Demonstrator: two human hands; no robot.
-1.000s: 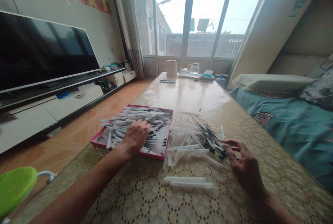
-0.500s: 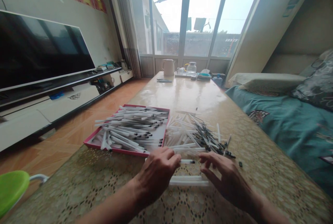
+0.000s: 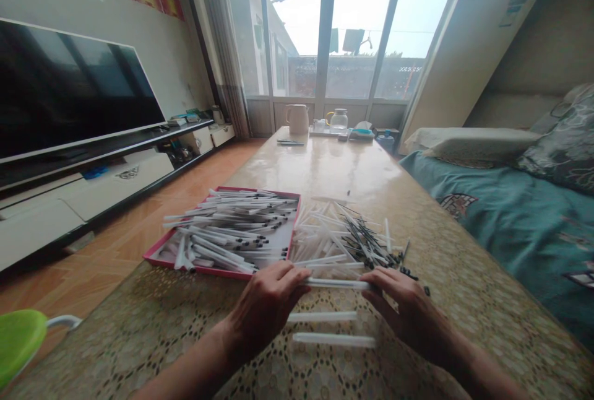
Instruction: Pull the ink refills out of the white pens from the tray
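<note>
Between my two hands a white pen point(image 3: 338, 284) lies level above the table. My left hand point(image 3: 271, 301) pinches its left end, and the fingers of my right hand point(image 3: 403, 301) are closed on its right end. Nearer me, two white pen barrels point(image 3: 333, 341) rest on the patterned table cover, roughly parallel to the pen. Just beyond my hands is a loose heap of white barrels point(image 3: 320, 236), with thin dark refills point(image 3: 362, 233) on its right side. Small black pen parts point(image 3: 407, 272) lie beside my right hand, partly hidden by it.
A pink-rimmed tray point(image 3: 284, 238) full of white pens with black tips stands left of the heap. At the table's far end are a jug point(image 3: 297, 120), a glass pitcher point(image 3: 339, 120) and a tissue pack point(image 3: 361, 132). A green stool point(image 3: 23, 344) stands at lower left.
My right hand has moved left onto the pen's end, where it was apart before. The pen now spans both hands. The two barrels on the table lie farther apart.
</note>
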